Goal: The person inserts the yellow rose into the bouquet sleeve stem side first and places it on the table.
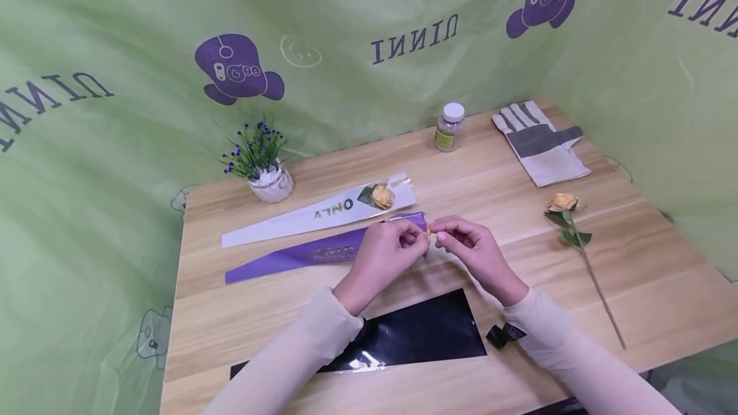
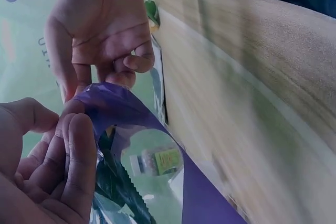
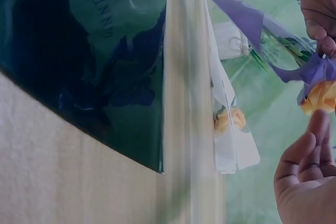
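My left hand (image 1: 398, 248) pinches the mouth of a purple flower sleeve (image 1: 300, 258), which has a clear window and gold lettering. The sleeve slants across the head view's middle, its narrow end pointing left. An orange-yellow rose (image 3: 321, 97) pokes out of the gathered mouth in the right wrist view. Its dark green leaves (image 2: 107, 177) show through the window in the left wrist view. My right hand (image 1: 475, 248) faces the left one, thumb and forefinger tips together at the petals, with its other fingers bent. Fingers partly cover the bloom in the head view.
Behind lies a white sleeve (image 1: 282, 223) holding a rose. A black sleeve (image 1: 423, 332) is in front. To the right lies a loose rose (image 1: 562, 202) with its long stem. A potted plant (image 1: 271, 184), a jar (image 1: 450, 127) and a work glove (image 1: 542, 146) are farther back.
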{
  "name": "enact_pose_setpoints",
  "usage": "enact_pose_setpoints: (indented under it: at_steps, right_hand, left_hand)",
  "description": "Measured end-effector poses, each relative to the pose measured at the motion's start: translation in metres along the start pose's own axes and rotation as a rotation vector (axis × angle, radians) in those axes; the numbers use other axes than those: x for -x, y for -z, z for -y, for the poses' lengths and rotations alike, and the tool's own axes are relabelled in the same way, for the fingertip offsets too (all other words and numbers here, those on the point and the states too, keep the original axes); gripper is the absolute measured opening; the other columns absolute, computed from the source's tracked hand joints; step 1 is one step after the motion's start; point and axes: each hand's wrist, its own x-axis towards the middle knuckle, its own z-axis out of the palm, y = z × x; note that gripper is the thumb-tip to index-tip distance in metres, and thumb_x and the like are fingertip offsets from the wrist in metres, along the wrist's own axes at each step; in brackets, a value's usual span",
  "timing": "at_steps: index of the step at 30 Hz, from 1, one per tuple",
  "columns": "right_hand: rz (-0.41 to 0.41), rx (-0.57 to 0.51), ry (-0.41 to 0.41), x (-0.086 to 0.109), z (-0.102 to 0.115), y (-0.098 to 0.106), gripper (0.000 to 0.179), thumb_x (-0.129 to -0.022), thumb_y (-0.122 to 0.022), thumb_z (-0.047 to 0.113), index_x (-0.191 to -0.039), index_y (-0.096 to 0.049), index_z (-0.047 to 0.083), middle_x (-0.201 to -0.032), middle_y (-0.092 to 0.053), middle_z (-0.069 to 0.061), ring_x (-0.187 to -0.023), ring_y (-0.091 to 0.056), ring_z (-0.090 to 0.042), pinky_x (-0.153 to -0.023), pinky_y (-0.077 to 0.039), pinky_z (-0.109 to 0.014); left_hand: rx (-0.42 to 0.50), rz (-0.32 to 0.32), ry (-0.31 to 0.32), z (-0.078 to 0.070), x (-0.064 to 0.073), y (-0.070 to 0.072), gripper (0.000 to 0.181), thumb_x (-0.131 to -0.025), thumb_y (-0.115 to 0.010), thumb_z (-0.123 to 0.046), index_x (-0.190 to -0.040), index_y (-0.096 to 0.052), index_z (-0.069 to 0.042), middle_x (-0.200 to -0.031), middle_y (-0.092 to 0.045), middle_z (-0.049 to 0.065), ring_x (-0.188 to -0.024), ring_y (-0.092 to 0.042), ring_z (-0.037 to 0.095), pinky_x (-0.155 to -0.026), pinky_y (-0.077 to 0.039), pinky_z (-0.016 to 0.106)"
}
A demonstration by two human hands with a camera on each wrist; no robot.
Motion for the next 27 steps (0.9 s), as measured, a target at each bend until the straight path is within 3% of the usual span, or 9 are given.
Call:
enact_pose_setpoints:
  at_steps: [3,7,16,19,22,27]
  right_hand:
    - [0.017,-0.009,-0.01,0.002,0.0,0.0,0.017,-0.095,-0.07,0.001,-0.111,-0.069,-0.005,-0.121,-0.067,-0.015,-0.113,-0.063,-0.024,-0.091,-0.054,-0.028]
    - [0.014,-0.032,0.004,0.002,0.0,-0.004,0.019,-0.091,-0.073,-0.004,-0.109,-0.067,-0.007,-0.114,-0.067,-0.017,-0.102,-0.067,-0.023,-0.087,-0.057,-0.029]
    - [-0.074,-0.049,0.118,0.0,0.0,-0.013,0.012,-0.088,-0.073,-0.011,-0.098,-0.067,-0.006,-0.104,-0.066,-0.015,-0.092,-0.065,-0.021,-0.08,-0.056,-0.026]
    - [-0.12,0.002,0.124,0.001,0.001,-0.017,0.01,-0.089,-0.074,-0.007,-0.096,-0.069,-0.004,-0.102,-0.069,-0.013,-0.087,-0.067,-0.02,-0.076,-0.056,-0.025]
    - [-0.111,0.032,0.131,0.005,0.001,-0.017,0.012,-0.091,-0.072,-0.007,-0.102,-0.072,-0.005,-0.102,-0.071,-0.012,-0.076,-0.068,-0.021,-0.068,-0.057,-0.027]
    - [-0.009,0.052,0.171,0.01,0.002,-0.011,0.026,-0.096,-0.061,-0.011,-0.121,-0.07,-0.007,-0.114,-0.072,-0.013,-0.055,-0.063,-0.025,-0.054,-0.057,-0.03]
  left_hand:
    - [0.078,0.012,0.056,0.0,0.003,0.001,0.009,-0.087,-0.068,-0.01,-0.084,-0.075,-0.015,-0.072,-0.07,-0.013,-0.067,-0.065,-0.001,-0.063,-0.055,0.02]
    - [0.154,0.011,0.122,-0.002,0.005,0.005,0.009,-0.087,-0.067,-0.011,-0.084,-0.074,-0.015,-0.07,-0.069,-0.013,-0.065,-0.066,0.003,-0.06,-0.056,0.024]
    - [0.094,0.071,0.042,-0.01,0.0,0.009,0.008,-0.089,-0.068,-0.013,-0.084,-0.075,-0.014,-0.068,-0.068,-0.017,-0.061,-0.063,0.0,-0.055,-0.052,0.022]
    - [0.091,0.074,0.053,-0.011,0.001,0.008,0.009,-0.089,-0.068,-0.011,-0.084,-0.075,-0.014,-0.068,-0.068,-0.017,-0.06,-0.063,0.001,-0.054,-0.052,0.023]
    - [0.137,0.092,0.122,-0.013,0.003,0.008,0.009,-0.09,-0.067,-0.012,-0.087,-0.076,-0.013,-0.069,-0.069,-0.015,-0.061,-0.065,0.004,-0.055,-0.054,0.025]
    - [0.285,0.105,0.259,-0.015,-0.002,0.012,0.011,-0.093,-0.066,-0.013,-0.091,-0.075,-0.01,-0.073,-0.072,-0.007,-0.062,-0.068,0.015,-0.055,-0.059,0.031]
